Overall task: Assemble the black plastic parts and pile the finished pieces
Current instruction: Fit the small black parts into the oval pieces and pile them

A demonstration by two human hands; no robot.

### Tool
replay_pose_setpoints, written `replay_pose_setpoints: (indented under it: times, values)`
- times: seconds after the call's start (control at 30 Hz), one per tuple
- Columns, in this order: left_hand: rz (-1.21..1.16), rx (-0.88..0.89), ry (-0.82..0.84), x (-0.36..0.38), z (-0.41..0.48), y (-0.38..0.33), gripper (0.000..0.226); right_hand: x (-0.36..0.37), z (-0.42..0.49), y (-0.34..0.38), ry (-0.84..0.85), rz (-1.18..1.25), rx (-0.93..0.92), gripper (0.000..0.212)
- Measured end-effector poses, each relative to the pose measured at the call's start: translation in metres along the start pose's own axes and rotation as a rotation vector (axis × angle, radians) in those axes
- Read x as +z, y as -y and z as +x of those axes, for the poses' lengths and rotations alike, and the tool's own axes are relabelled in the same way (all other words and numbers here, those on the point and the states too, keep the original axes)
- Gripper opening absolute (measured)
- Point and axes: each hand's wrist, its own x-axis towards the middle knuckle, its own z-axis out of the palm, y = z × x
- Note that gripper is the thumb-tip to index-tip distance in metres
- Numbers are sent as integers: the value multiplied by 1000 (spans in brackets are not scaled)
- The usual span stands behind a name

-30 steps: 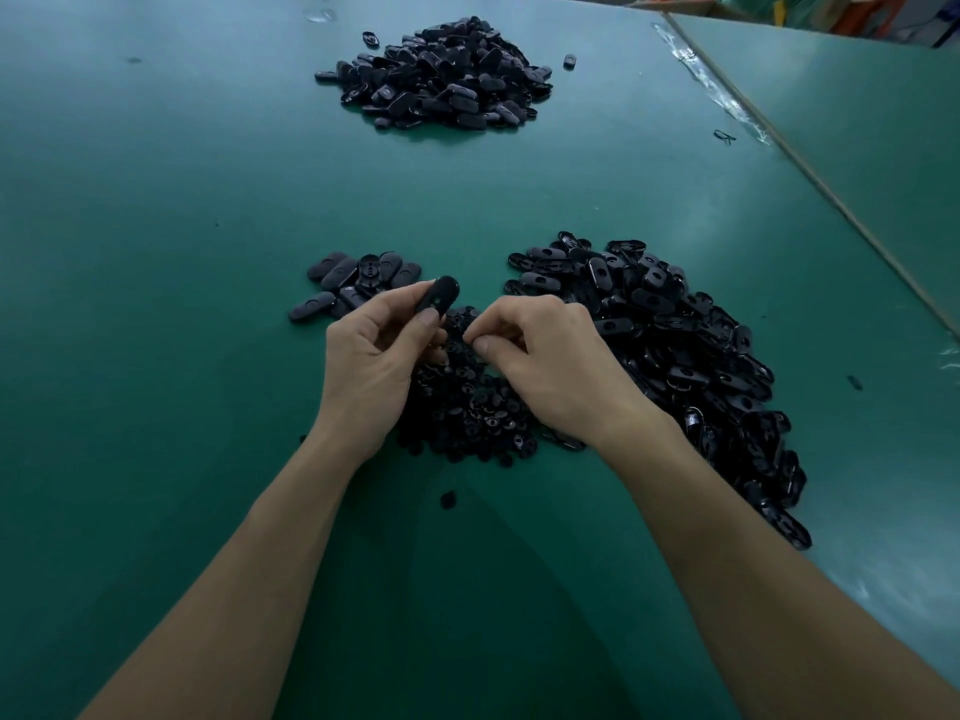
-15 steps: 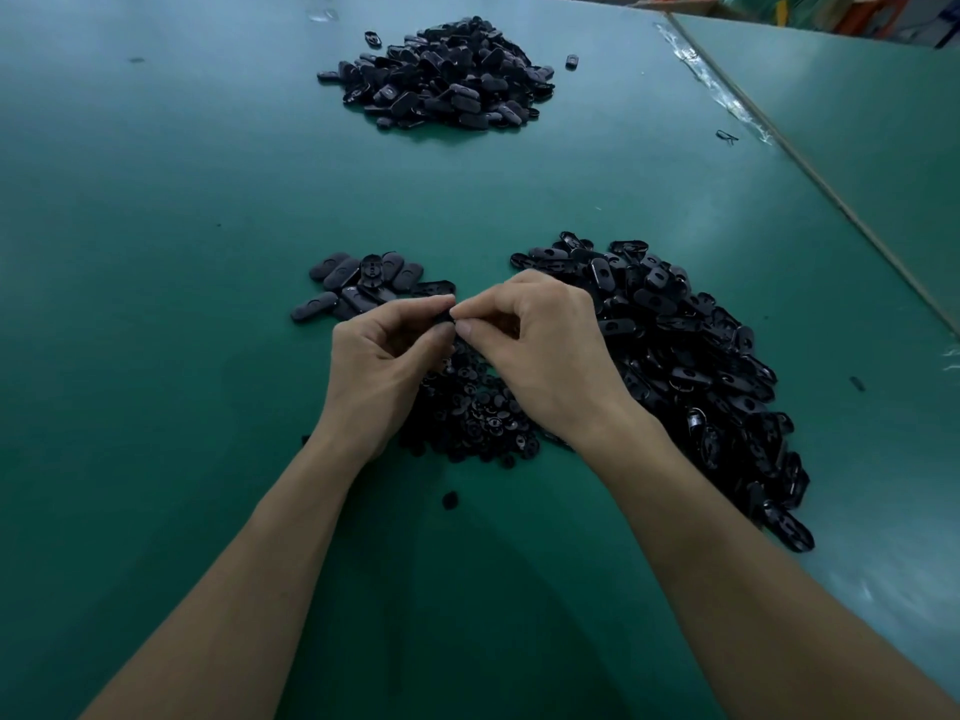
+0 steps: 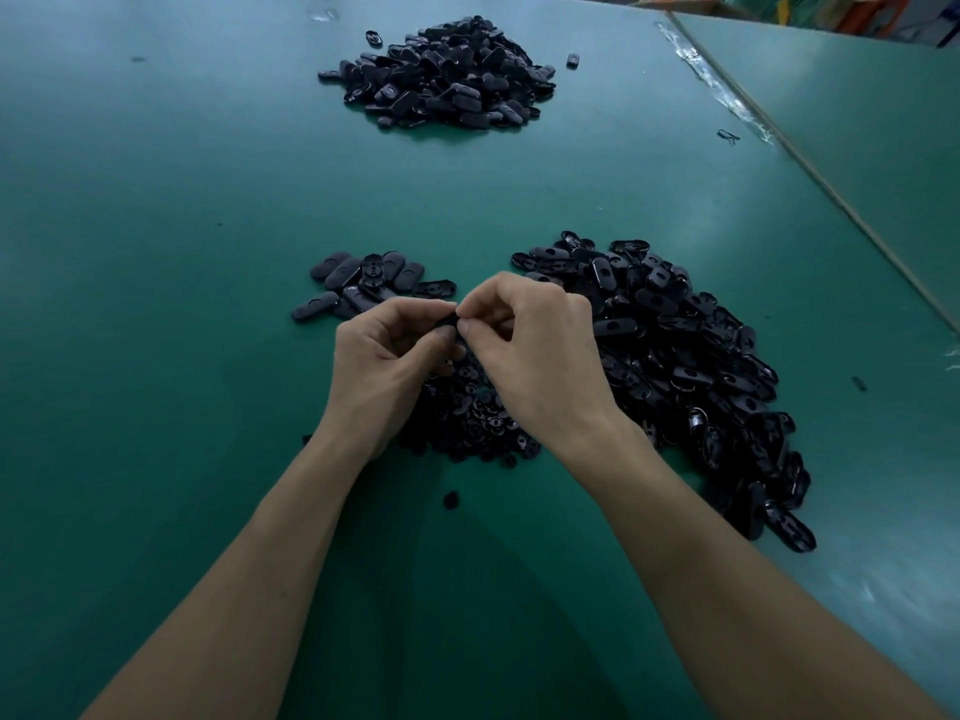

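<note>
My left hand [image 3: 384, 356] and my right hand [image 3: 540, 350] meet fingertip to fingertip over the table and pinch one small black plastic part [image 3: 451, 323] between them; most of it is hidden by the fingers. Under the hands lies a heap of small round black pieces [image 3: 472, 413]. A big heap of oval black shells [image 3: 691, 356] spreads to the right. A small group of oval pieces [image 3: 358, 280] lies just beyond my left hand.
A large pile of black pieces [image 3: 447, 75] sits at the far end of the green table [image 3: 156, 252]. One loose round piece [image 3: 451, 499] lies between my forearms. A seam with tape [image 3: 727, 101] runs along the right, with a second green surface beyond.
One second ago my left hand held an oval piece up alone while my right hand reached into the small parts. Both hands have come together and now pinch the part between them.
</note>
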Motion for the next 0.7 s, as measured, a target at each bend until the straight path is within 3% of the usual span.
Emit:
replay_pose_setpoints:
  times: [0.7]
  values:
    - [3,-10,-11,1,-1,-3,24,-1,3,0,82,-4,109,11]
